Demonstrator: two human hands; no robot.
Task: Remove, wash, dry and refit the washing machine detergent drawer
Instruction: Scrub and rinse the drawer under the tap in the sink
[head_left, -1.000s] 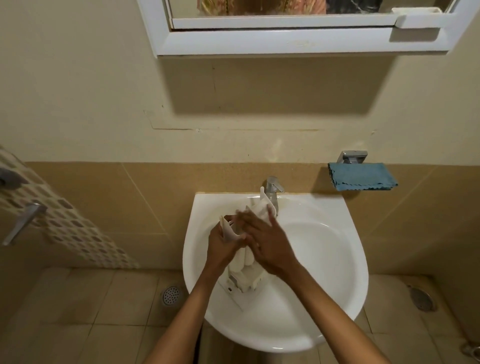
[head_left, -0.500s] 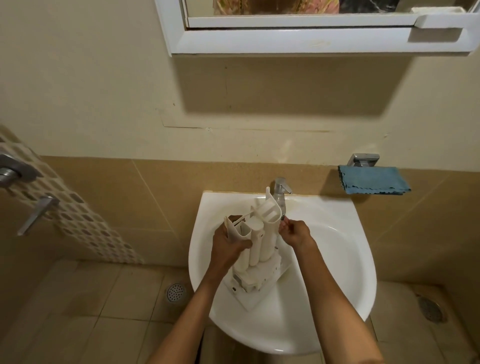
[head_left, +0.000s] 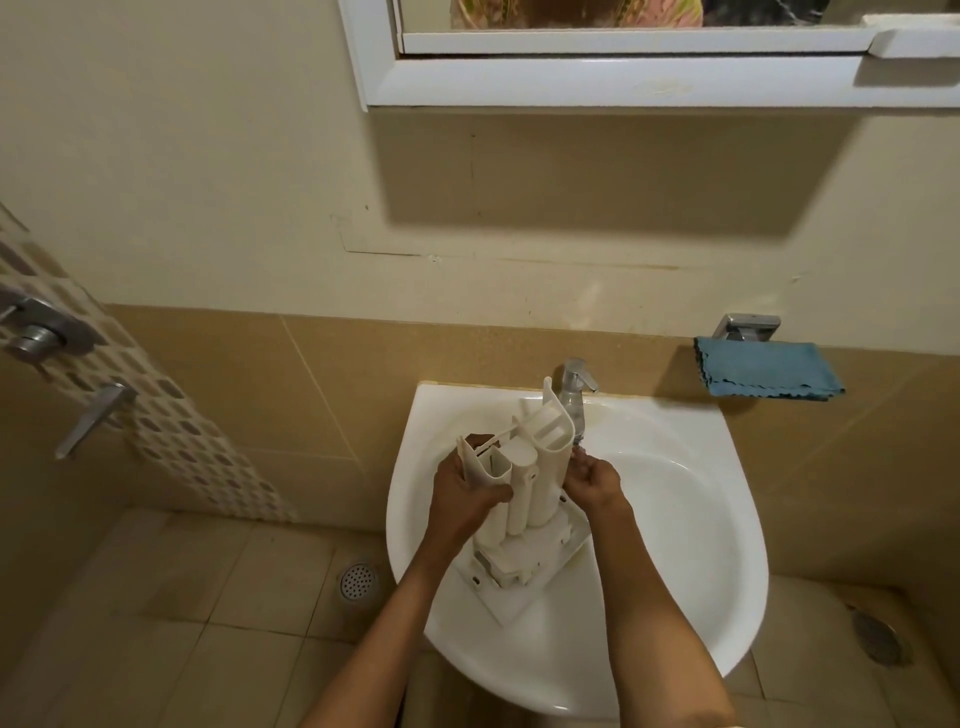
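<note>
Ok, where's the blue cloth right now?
In the head view the blue cloth is draped over a chrome wall holder at the right, right of the tap and above the sink's rear corner.

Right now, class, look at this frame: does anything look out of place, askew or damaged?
The detergent drawer stands on end in the sink, front panel down, gripped by the left hand: fitting for washing. A thin crack runs across the wall below the mirror cabinet.
</note>
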